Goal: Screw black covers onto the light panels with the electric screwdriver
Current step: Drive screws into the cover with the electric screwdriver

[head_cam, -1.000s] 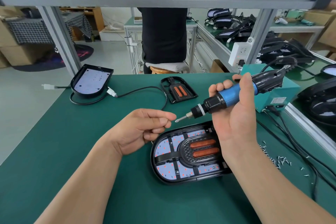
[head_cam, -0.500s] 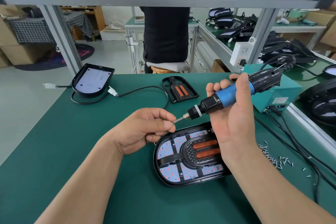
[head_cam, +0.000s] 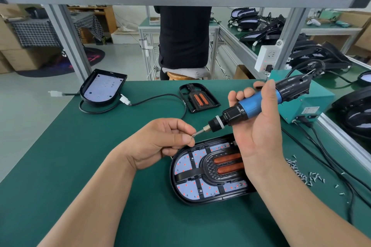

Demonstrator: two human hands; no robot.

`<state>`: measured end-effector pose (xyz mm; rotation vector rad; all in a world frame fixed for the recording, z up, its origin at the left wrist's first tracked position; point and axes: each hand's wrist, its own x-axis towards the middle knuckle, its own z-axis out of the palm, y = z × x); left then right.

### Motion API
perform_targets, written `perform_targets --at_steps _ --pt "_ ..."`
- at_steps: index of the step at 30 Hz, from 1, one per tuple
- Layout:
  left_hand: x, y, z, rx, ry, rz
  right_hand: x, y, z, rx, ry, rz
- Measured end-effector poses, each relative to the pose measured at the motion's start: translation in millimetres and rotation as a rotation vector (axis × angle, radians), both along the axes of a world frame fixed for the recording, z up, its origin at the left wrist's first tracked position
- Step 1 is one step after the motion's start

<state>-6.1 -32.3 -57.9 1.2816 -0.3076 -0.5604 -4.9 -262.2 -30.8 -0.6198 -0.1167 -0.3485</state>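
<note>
Pinching a screw at frame centre with left hand; gripping electric screwdriver, centre right, with right hand curled round. Seat screw square on bit before tipping upright over black cover on light panel, lower centre.

My right hand hiding the right end of the light panel and black cover, item pinched at the screwdriver bit by my left hand too small to resolve, both forearms cut by bottom edge, loose screws uncountable.
</note>
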Motion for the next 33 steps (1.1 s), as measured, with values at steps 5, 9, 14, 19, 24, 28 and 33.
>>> perform_targets --at_steps 5,9,14,19,24,28,33 --pt "1.5 -0.1 -1.3 -0.011 0.003 -0.007 0.9 -1.6 -0.4 0.008 0.003 -0.009" --pt "1.7 0.6 -1.7 -0.005 -0.002 -0.009 0.7 -0.8 -0.8 -0.002 0.006 -0.006" --pt "1.3 0.9 -1.1 0.000 -0.003 -0.006 0.0 0.0 -0.2 0.009 0.004 0.002" --pt "1.2 0.7 -0.9 0.003 -0.004 0.000 -0.3 -0.1 0.1 0.003 0.002 0.004" --pt "1.6 0.6 -2.2 0.008 0.001 -0.006 0.6 0.0 -1.0 0.001 0.008 0.004" --pt "2.8 0.6 -3.6 0.025 -0.003 -0.005 1.3 0.1 -1.6 -0.002 0.016 0.005" --pt "3.4 0.5 -4.5 0.054 -0.018 0.016 4.2 -1.4 -2.3 -0.017 0.050 0.012"
